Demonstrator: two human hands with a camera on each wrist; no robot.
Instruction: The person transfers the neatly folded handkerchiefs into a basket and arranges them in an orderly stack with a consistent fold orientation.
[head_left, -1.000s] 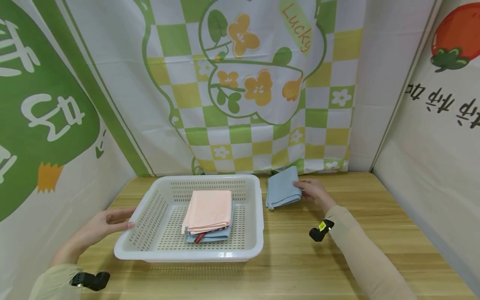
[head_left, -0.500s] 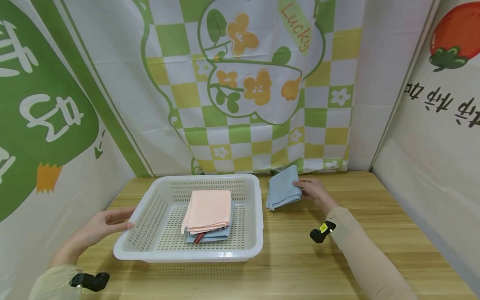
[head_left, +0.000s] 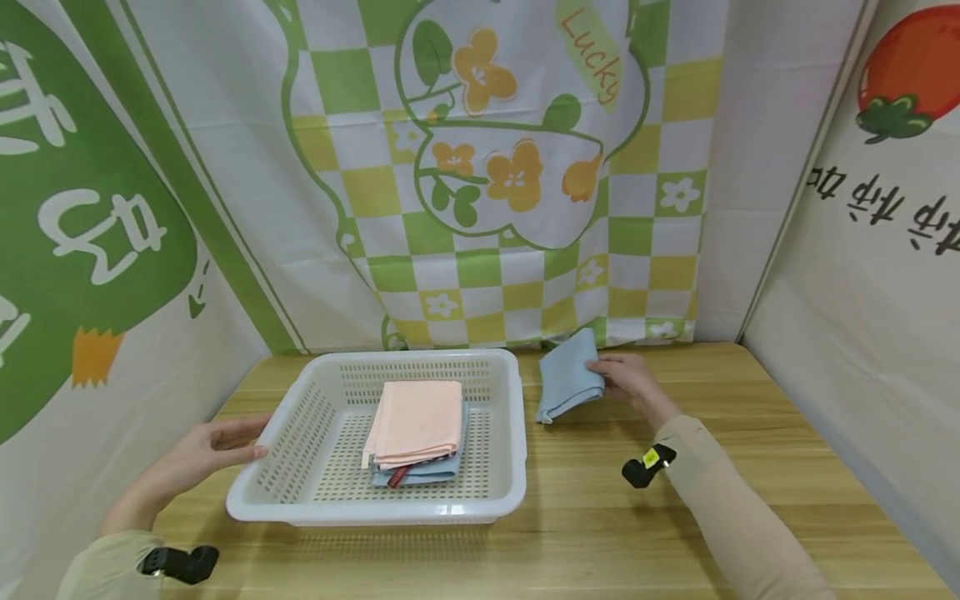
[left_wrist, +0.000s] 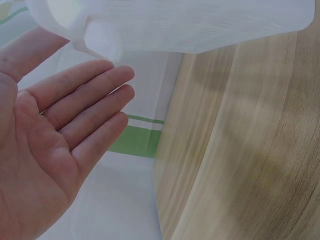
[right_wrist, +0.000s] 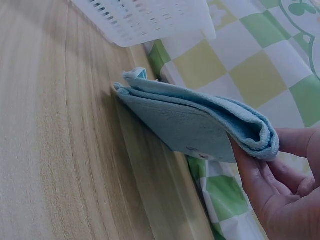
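My right hand (head_left: 628,385) pinches a folded light-blue towel (head_left: 568,377) by its right edge, beyond the basket's right side. In the right wrist view the towel (right_wrist: 185,115) is tilted, its folded layers lying between thumb and fingers, its far end low over the wood. My left hand (head_left: 197,460) is at the left rim of a white slotted plastic basket (head_left: 378,510), thumb at the rim. Its fingers (left_wrist: 90,95) are straight below the basket's rim in the left wrist view. Inside the basket, a folded pink towel (head_left: 420,419) lies on a folded blue towel (head_left: 427,472) with a red tag.
The basket stands on a wooden table (head_left: 600,533), left of the middle. A checked, printed curtain (head_left: 495,275) hangs along the table's back edge. White printed fabric walls stand at the left and right.
The right hand has drawn the blue towel slightly to the right, and the towel now tilts a little more. The left hand and the basket have stayed in place.
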